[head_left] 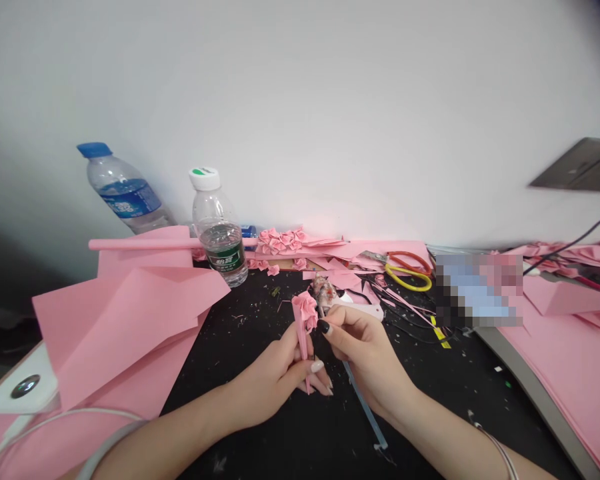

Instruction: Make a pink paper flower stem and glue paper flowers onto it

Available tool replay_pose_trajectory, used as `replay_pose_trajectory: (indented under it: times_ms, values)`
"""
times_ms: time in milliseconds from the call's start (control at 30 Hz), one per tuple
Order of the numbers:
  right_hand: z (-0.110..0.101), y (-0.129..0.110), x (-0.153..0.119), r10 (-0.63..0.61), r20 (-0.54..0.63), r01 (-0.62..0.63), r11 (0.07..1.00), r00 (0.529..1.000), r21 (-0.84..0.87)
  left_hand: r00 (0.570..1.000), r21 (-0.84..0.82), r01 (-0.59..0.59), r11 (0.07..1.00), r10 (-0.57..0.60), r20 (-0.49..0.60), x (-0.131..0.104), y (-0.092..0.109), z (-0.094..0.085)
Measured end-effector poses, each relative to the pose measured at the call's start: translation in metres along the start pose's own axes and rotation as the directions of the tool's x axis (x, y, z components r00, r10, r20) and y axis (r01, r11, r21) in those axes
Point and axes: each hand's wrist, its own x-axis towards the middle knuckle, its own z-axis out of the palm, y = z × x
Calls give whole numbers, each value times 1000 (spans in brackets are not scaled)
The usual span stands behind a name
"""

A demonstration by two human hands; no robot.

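My left hand [293, 367] is wrapped round a pink paper flower [306, 310], which has a narrow folded paper cone below its petals. The cone stands nearly upright, with its tip showing below the fingers. My right hand [355, 343] is closed in a pinch just right of the petals, and whatever lies between its fingertips is hidden. Behind that hand, partly covered by it, lies a white glue gun [367, 308] with a stained front end. A translucent glue stick [365, 407] shows below the right hand, slanting over the black tabletop [240, 413].
Pink paper sheets [125, 320] cover the left, beside a white device [23, 390]. Two bottles, one blue-capped [125, 190] and one white-capped [223, 233], stand near the wall. Several paper flowers [283, 240], scissors [409, 270], cables and a paper stack [570, 373] are around.
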Motion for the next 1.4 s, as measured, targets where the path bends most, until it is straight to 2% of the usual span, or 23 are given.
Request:
replay_pose_trajectory:
  times_ms: [133, 233, 367, 500, 633, 1067, 1133, 1267, 1333, 1400]
  values:
    - [2, 1, -2, 25, 22, -26, 999, 999, 46, 1000, 31, -28, 999, 28, 6, -1, -1, 0]
    - [-1, 2, -1, 15, 32, -15, 1000, 999, 8, 1000, 65, -27, 998, 27, 11, -1, -1, 0]
    - [-3, 0, -1, -53, 53, 61, 984, 997, -165, 1000, 59, -20, 998, 18, 21, -1, 0, 0]
    - [-3, -5, -2, -114, 54, 126, 930, 992, -345, 1000, 37, -1, 999, 0, 31, -1, 2, 0]
    - [-2, -4, -6, -174, 30, 169, 878, 984, -447, 1000, 40, -6, 999, 4, 30, -1, 3, 1]
    - [4, 5, -13, -293, 19, 261, 819, 956, -511, 998, 79, -20, 997, 16, 62, 0, 4, 1]
    - [3, 6, -13, -296, 11, 256, 807, 955, -533, 998, 51, -5, 999, 1, 70, 0, 4, 1]
    - [-2, 6, -8, -321, 16, 269, 765, 947, -585, 993, -112, 81, 990, -71, 97, 1, 4, -1]
    - [-7, 4, -4, -392, 38, 323, 694, 919, -643, 993, -200, 96, 975, -79, 90, 2, 4, -4]
    - [-12, 2, 0, -486, 82, 394, 584, 870, -710, 994, -263, 90, 960, -72, 79, 3, 5, -7]
